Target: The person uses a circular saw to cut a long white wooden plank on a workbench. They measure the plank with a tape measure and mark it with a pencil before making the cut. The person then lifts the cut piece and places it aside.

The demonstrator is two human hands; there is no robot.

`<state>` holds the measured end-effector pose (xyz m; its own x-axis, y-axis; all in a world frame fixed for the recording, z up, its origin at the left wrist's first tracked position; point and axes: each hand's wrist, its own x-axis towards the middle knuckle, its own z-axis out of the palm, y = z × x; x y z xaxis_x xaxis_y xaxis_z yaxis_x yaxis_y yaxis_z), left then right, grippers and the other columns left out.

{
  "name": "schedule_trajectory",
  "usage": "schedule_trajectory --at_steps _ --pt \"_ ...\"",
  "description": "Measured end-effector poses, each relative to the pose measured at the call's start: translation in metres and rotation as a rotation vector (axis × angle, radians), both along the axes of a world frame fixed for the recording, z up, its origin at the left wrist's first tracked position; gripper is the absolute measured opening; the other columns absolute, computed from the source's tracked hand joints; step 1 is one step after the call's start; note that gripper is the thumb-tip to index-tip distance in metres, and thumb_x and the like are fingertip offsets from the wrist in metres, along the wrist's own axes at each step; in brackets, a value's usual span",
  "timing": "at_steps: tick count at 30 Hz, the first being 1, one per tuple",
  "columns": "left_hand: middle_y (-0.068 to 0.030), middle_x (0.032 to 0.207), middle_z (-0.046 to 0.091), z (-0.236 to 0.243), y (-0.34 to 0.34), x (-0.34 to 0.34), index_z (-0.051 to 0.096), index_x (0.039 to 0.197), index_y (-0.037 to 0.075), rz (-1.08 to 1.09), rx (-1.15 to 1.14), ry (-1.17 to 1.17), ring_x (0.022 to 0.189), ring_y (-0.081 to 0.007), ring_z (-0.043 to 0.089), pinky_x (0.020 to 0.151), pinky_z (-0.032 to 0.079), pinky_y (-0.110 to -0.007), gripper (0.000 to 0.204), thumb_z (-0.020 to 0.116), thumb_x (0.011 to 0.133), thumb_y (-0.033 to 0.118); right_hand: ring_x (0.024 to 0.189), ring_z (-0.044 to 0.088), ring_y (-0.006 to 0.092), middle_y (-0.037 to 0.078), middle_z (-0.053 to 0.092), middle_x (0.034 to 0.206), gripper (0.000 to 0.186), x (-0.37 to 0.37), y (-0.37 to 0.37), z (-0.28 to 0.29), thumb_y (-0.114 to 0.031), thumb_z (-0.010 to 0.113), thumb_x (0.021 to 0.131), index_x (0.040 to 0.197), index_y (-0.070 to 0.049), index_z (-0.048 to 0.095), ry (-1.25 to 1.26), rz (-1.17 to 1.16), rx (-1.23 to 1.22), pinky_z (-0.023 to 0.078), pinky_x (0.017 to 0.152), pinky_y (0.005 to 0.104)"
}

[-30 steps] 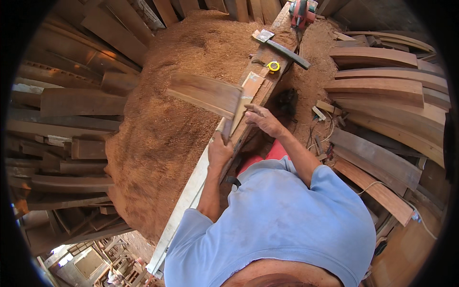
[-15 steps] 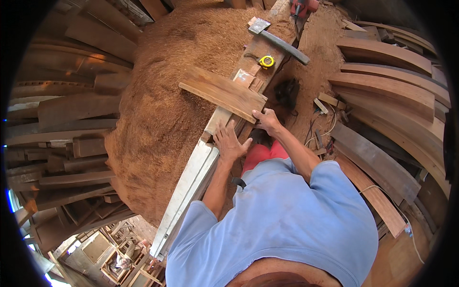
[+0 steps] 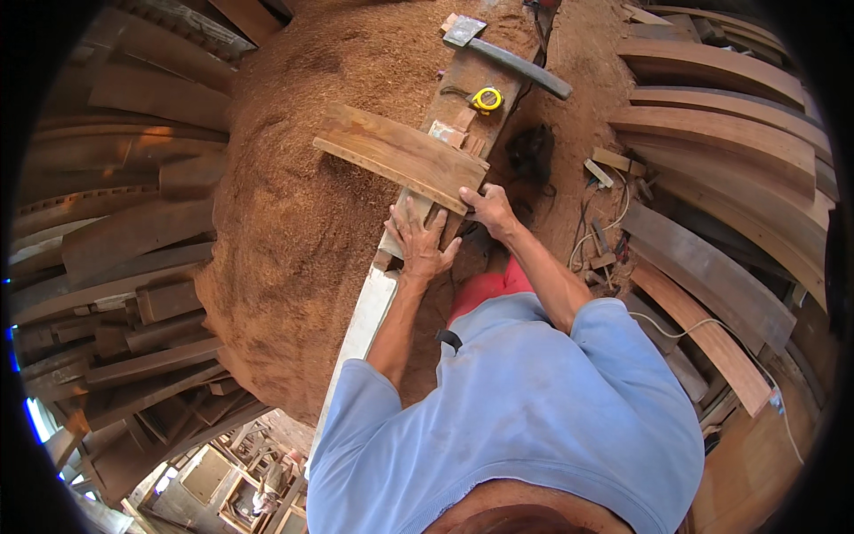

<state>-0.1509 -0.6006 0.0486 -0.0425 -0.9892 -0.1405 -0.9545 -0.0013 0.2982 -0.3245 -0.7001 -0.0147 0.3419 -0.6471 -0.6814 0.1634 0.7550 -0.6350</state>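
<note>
A brown wooden board (image 3: 391,153) lies crosswise over a long narrow wooden beam (image 3: 463,87). My right hand (image 3: 491,212) grips the board's near right corner, thumb on top and the other fingers partly hidden. Just below the board, my left hand (image 3: 422,245) rests on the beam with its fingers spread, close to the board's near edge. A white-painted length of wood (image 3: 360,325) runs from beside my left wrist toward my left sleeve. Beyond the board, a yellow tape measure (image 3: 487,99) and a hammer (image 3: 511,62) with a dark grey handle lie on the beam.
A large sawdust heap (image 3: 285,240) spreads left of the beam. Stacked planks (image 3: 133,240) line the left side, and long curved boards (image 3: 712,133) the right. A pale cord (image 3: 623,209) trails over the right-hand floor near wood offcuts (image 3: 618,162).
My left hand has slid forward along the beam, closer to the board. My right hand keeps hold of the board's corner. The whole view has shifted slightly.
</note>
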Motion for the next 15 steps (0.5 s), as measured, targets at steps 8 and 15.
schedule_trajectory --at_steps 8,15 --pt "-0.0322 0.165 0.009 0.006 -0.005 0.001 0.055 0.145 0.031 0.003 -0.003 0.068 0.147 -0.064 0.0 0.109 0.003 -0.082 0.077 0.084 0.075 0.043 0.099 0.069 0.0267 0.017 0.067 0.114 0.044 -0.005 0.002 -0.016 -0.021 0.069 0.098 0.125 0.012 0.057 0.01 0.031 -0.087 0.062 0.086 0.0447" --pt "-0.0294 0.166 0.012 0.001 -0.006 0.0 0.06 0.138 0.035 0.016 -0.054 0.111 0.147 -0.0651 0.0 0.107 0.003 -0.084 0.07 0.085 0.073 0.039 0.085 0.062 0.0157 0.012 0.071 0.094 0.043 -0.005 -0.001 -0.007 -0.028 0.073 0.093 0.104 0.013 0.068 0.095 -0.019 -0.203 0.051 0.075 0.033"
